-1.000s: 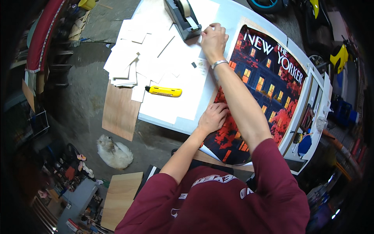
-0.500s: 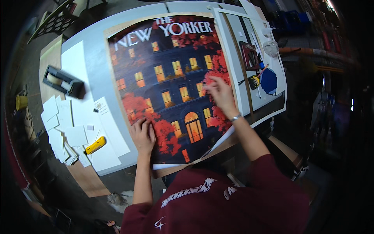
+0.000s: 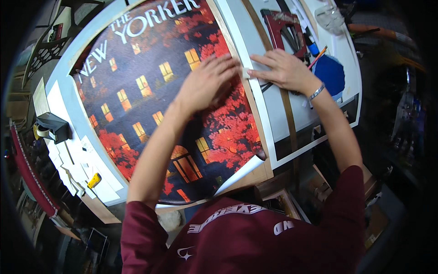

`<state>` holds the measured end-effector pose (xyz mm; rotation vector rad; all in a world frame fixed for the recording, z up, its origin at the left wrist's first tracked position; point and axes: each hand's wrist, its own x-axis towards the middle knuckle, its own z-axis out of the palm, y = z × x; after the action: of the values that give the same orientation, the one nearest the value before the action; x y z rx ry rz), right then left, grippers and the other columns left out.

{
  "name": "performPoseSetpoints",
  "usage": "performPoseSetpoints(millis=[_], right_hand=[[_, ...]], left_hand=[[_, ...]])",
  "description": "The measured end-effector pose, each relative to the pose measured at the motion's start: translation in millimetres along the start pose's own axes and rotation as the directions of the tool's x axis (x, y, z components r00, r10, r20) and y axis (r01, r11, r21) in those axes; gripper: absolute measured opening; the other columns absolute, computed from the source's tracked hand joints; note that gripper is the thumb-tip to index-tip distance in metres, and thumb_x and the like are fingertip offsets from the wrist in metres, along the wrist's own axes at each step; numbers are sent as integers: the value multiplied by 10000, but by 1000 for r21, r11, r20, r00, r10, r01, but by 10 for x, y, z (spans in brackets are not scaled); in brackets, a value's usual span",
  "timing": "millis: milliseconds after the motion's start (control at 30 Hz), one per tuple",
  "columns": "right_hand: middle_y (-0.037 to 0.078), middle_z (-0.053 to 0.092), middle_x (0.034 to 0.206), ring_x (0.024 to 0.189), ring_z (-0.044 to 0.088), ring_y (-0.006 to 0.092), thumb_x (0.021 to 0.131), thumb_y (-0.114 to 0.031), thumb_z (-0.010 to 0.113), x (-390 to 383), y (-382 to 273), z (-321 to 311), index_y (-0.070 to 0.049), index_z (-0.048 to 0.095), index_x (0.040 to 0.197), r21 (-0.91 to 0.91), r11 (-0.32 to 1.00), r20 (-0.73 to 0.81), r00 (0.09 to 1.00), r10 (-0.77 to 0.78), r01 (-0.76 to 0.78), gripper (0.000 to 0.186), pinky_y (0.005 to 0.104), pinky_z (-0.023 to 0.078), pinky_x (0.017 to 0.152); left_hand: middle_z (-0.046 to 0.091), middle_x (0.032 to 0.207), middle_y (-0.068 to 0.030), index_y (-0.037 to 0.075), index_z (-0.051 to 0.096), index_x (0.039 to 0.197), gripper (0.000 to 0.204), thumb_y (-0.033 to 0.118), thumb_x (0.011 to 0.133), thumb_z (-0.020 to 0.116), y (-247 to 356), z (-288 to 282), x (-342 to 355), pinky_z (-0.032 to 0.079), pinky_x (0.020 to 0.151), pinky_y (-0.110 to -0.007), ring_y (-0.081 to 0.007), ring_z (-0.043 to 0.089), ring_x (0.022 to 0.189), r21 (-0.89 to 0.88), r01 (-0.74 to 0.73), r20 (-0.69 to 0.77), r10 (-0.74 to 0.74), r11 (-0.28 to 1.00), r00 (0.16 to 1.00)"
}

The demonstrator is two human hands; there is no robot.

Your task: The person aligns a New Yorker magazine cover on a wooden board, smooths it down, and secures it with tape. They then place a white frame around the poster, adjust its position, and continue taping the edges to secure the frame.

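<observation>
A large poster [image 3: 150, 82] of a dark building with lit windows and red trees lies on a tan board [image 3: 258, 176]. Its lower right corner curls up and shows a white underside. My left hand [image 3: 207, 82] rests on the poster's right side, fingers stretched toward the edge, holding nothing visible. Across from it, my right hand [image 3: 287, 71] reaches over a white frame [image 3: 267, 114], fingers spread. One fingertip touches a small whitish piece [image 3: 246, 73] at the border between poster and frame; whether it is stuck down cannot be made out.
Right of the poster lie a dark red staple gun [image 3: 285, 32], a blue round pad [image 3: 329, 75], a pencil [image 3: 318, 58] and a clear plastic piece [image 3: 329, 19]. At left are a tape dispenser [image 3: 52, 128], white paper pieces [image 3: 68, 171] and a yellow cutter [image 3: 94, 181].
My left hand has moved from the poster's lower left up to its right edge. My right hand has shifted right, off the poster to the frame. The view has turned and moved closer.
</observation>
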<state>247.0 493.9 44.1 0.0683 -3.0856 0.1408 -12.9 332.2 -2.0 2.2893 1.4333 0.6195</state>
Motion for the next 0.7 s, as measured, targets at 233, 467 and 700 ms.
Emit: performPoseSetpoints(millis=[233, 467, 700], right_hand=[[64, 620, 1356, 1056, 634, 212, 917, -150, 630, 49, 233, 135, -177, 700, 1275, -26, 984, 3, 985, -175, 175, 366, 353, 514, 929], [33, 617, 1247, 992, 630, 201, 908, -154, 638, 54, 247, 281, -191, 724, 1210, -18, 982, -32, 982, -188, 188, 316, 342, 531, 893], [31, 614, 1211, 1023, 630, 209, 916, -174, 642, 133, 267, 301, -219, 740, 1219, 7, 981, -25, 981, -192, 192, 322, 344, 542, 926]], left_hand=[[635, 1256, -85, 89, 637, 1293, 443, 256, 899, 749, -237, -144, 412, 448, 1043, -425, -288, 594, 1194, 98, -183, 197, 161, 978, 967], [638, 1205, -73, 79, 646, 1200, 495, 251, 765, 809, -301, -141, 602, 476, 990, -398, -272, 593, 1121, 69, -290, 201, 272, 954, 941], [616, 1178, -76, 97, 637, 1177, 456, 259, 784, 801, -254, -137, 549, 467, 993, -405, -280, 582, 1125, 86, -257, 175, 240, 963, 955]])
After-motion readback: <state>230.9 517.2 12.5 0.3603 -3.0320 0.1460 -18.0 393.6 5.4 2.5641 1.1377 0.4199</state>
